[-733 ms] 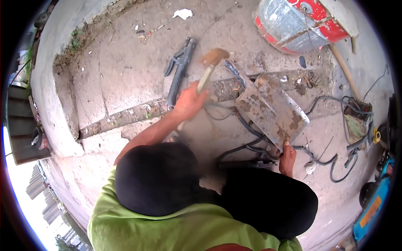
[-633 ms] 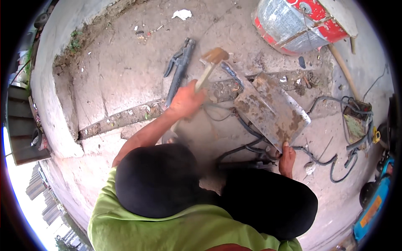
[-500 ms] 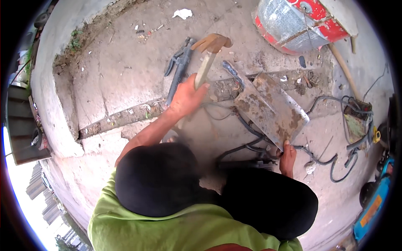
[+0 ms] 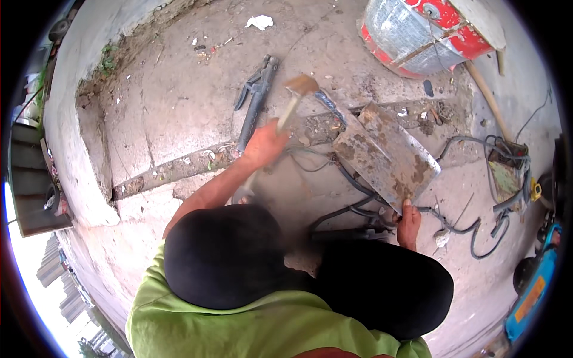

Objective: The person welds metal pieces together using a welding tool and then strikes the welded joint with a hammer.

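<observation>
— Rusty metal plate [image 4: 385, 156]: how is it kept tilted?
— Its near corner is pinched by the right hand [image 4: 409, 223], steadying it.
— And beyond?
— A wooden-handled hammer [image 4: 293, 100], blurred, is gripped in the left hand [image 4: 262, 145], raised beside the plate.

left hand [image 4: 264, 145] fisted with arm stretched forward; right hand [image 4: 409, 223] low, fingers pinched shut.

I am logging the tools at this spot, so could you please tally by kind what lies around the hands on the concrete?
Hammer, in the left hand: 1
Rusty metal plate, held by the right hand: 1
Large dark pliers-like tool: 1
Red and silver drum: 1
Wooden handle: 1
Total: 5
</observation>
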`<state>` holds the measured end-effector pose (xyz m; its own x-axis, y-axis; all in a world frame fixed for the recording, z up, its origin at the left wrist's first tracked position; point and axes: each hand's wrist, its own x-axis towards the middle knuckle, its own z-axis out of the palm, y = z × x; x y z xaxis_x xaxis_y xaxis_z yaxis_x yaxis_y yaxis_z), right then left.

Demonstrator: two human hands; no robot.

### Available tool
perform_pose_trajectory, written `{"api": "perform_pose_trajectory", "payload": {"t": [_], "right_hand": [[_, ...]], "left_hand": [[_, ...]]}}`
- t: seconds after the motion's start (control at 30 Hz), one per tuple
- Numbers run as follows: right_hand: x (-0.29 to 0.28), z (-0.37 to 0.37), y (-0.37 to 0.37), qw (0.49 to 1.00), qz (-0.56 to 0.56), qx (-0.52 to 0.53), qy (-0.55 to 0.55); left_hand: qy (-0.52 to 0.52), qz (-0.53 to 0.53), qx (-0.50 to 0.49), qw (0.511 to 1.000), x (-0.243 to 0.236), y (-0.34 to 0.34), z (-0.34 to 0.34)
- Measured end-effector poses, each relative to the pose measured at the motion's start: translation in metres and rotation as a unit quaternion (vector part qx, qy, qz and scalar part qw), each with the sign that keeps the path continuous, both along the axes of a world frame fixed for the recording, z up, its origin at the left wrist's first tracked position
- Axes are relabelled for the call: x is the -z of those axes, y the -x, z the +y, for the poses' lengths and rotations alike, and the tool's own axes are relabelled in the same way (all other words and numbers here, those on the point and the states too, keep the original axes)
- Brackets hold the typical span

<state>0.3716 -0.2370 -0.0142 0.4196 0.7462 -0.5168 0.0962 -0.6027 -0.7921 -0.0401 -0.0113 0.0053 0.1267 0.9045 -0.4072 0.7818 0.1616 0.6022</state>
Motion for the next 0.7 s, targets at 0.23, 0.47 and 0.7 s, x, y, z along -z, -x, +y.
{"api": "perform_pose_trajectory", "payload": {"t": [0.23,0.47,0.7], "right_hand": [[-0.001,0.003,-0.002,1.0,-0.012,-0.01,-0.009],[0.006,0.003,-0.006,0.999,-0.031,-0.035,-0.022],[-0.001,0.005,0.0,1.0,0.009,-0.012,-0.002]], "left_hand": [[-0.023,-0.061,-0.026,0.998,-0.039,-0.013,-0.004],[0.026,-0.002,0.001,1.0,-0.031,-0.01,0.005],[-0.021,-0.042,-0.023,0.999,-0.001,-0.005,0.001]]}}
